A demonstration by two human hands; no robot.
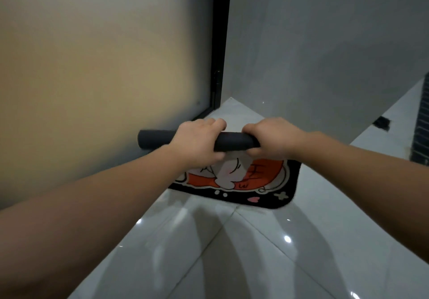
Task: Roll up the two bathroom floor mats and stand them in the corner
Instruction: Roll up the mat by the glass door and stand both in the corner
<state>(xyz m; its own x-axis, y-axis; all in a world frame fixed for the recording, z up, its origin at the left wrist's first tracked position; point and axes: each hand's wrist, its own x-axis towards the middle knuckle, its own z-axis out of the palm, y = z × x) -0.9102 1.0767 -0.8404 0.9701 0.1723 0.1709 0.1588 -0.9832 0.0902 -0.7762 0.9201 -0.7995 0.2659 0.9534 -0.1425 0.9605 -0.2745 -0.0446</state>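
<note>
From the head camera, both hands wrapped a dark rolled mat: the left hand at its middle, the right hand at its end. It hung above the cartoon mat, lying flat on the floor. Next, probably, upending it into the corner.

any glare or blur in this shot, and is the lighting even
Head view: small bright glare spots on the glossy floor tiles; uneven light, a warm glow on the frosted panel fading to grey; left hand and right hand look slightly soft.
</note>
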